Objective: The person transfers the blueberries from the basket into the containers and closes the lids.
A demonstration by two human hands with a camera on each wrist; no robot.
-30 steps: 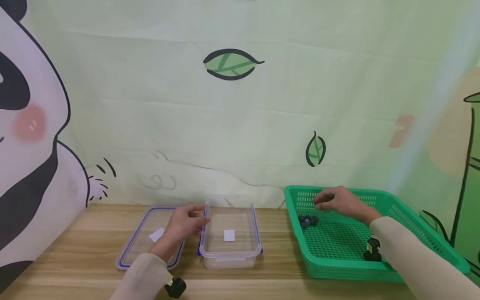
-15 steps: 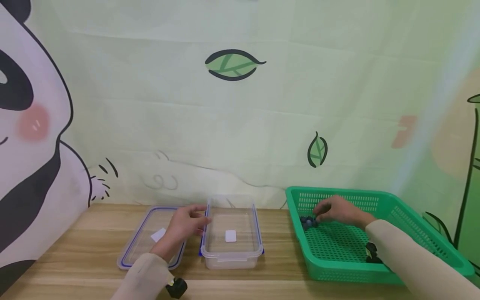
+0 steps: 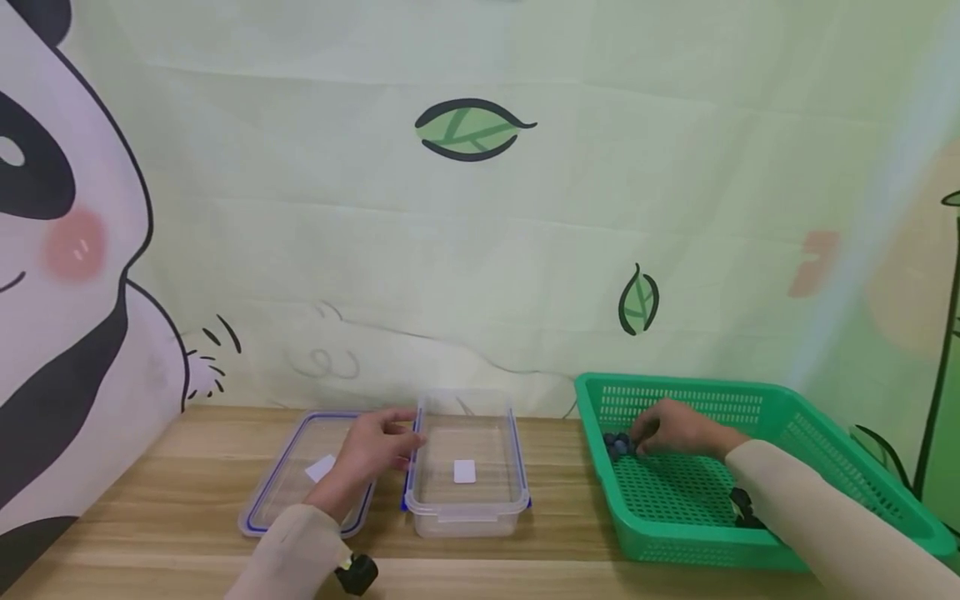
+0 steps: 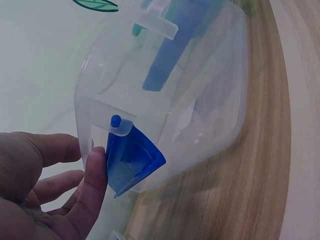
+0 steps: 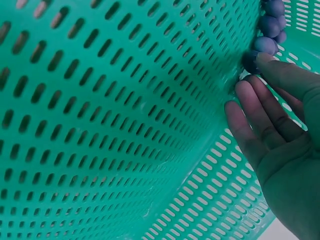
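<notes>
Blueberries [image 3: 618,445] sit clustered in the green basket's [image 3: 825,433] far left corner, and the right hand [image 3: 675,431] touches them with loosely bent fingertips [image 5: 265,61]. The left hand [image 3: 371,454] pinches the clear container's [image 3: 465,500] blue latch [image 4: 131,159], lid [image 3: 277,492] beside it.

Head camera faces the table; wrist cameras sit close.

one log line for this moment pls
left hand: holds clear container edge | right hand: fingertips on blueberries in green basket
</notes>
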